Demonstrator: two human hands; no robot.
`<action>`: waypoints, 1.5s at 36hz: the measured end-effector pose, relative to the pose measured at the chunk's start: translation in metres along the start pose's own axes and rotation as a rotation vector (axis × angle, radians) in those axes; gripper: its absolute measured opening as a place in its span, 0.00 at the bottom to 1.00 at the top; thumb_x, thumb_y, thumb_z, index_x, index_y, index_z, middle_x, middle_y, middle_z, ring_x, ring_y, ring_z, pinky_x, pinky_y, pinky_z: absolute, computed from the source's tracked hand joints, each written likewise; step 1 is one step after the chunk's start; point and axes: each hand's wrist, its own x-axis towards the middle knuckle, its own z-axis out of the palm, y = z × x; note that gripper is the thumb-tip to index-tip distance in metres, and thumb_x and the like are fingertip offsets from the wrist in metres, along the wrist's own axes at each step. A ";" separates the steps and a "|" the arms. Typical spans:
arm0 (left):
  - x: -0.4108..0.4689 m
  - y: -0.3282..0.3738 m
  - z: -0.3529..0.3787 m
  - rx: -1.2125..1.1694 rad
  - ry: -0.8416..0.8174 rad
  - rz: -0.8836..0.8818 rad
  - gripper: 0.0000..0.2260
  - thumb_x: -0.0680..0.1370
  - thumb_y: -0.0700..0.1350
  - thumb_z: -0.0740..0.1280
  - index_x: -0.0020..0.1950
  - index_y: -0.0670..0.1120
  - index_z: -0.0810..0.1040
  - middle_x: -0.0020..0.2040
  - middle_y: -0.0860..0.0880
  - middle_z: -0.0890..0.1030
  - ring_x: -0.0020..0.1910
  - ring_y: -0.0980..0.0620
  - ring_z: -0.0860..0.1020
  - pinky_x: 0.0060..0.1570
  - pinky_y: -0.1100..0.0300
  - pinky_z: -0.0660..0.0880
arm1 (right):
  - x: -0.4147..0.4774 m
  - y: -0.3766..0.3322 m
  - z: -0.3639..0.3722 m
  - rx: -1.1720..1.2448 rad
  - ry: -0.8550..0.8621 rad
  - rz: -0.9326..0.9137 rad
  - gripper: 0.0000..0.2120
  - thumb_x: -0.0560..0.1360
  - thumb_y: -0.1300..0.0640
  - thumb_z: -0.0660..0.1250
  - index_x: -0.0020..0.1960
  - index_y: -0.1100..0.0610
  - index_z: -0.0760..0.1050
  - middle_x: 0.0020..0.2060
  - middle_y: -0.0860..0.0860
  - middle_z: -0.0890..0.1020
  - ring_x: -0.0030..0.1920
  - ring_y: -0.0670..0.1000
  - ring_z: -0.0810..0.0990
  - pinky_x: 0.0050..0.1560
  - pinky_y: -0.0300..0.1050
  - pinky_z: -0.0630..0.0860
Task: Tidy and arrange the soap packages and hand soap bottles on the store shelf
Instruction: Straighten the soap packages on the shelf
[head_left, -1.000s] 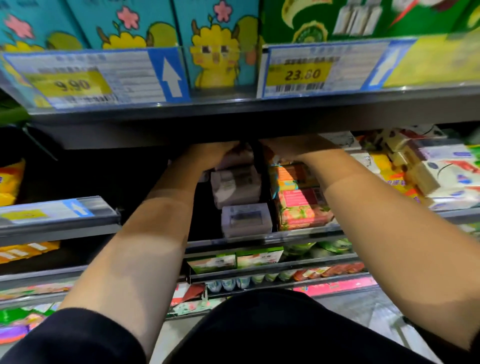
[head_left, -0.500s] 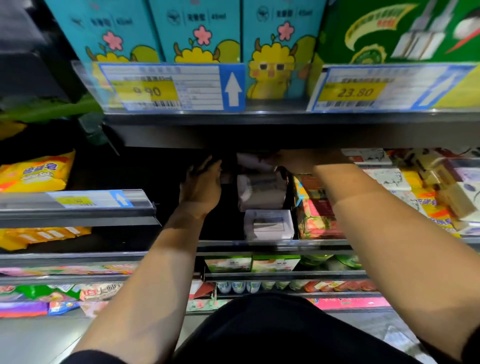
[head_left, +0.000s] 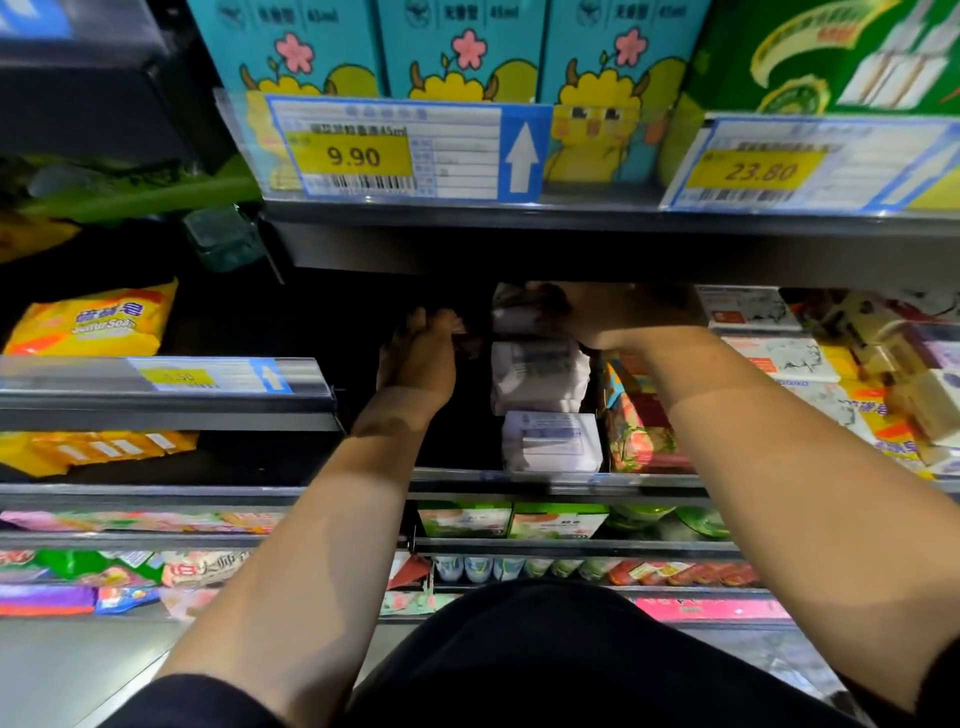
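A row of white soap packages runs front to back on the middle shelf: one at the front edge (head_left: 550, 441), one behind it (head_left: 535, 374), and a rear one (head_left: 511, 312) under the upper shelf. My right hand (head_left: 618, 319) grips the rear package from the right. My left hand (head_left: 415, 364) reaches into the dark gap just left of the row, fingers pointing inward, their tips lost in shadow. Whether it holds anything is hidden.
Colourful soap packs (head_left: 644, 426) lie right of the white row, with white and yellow soap boxes (head_left: 779, 358) beyond. A yellow sulfur soap bag (head_left: 93, 322) sits on the left shelf. The upper shelf edge with price tags (head_left: 395, 156) overhangs my hands.
My left hand has come off the white packages and moved left into the dark gap. My right hand has stayed on the rear package. The view has shifted left.
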 end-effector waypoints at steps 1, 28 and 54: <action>-0.001 0.000 0.000 -0.006 -0.011 0.003 0.20 0.82 0.44 0.55 0.75 0.53 0.65 0.75 0.43 0.63 0.73 0.40 0.63 0.72 0.47 0.62 | -0.005 -0.001 -0.006 0.002 -0.022 -0.014 0.17 0.70 0.34 0.62 0.58 0.33 0.70 0.54 0.46 0.80 0.55 0.50 0.78 0.57 0.57 0.77; -0.045 0.004 -0.007 -0.107 0.102 -0.116 0.27 0.83 0.50 0.60 0.79 0.43 0.56 0.76 0.39 0.63 0.75 0.39 0.60 0.73 0.50 0.51 | -0.067 -0.037 -0.013 0.008 -0.020 0.086 0.33 0.80 0.41 0.62 0.81 0.48 0.54 0.80 0.52 0.57 0.77 0.55 0.60 0.61 0.36 0.59; -0.105 0.050 -0.022 0.019 -0.159 0.468 0.29 0.82 0.58 0.60 0.80 0.53 0.52 0.77 0.54 0.59 0.76 0.50 0.55 0.70 0.54 0.62 | -0.172 -0.053 -0.036 -0.466 0.148 0.436 0.14 0.79 0.39 0.62 0.63 0.38 0.76 0.59 0.50 0.81 0.66 0.57 0.72 0.71 0.65 0.52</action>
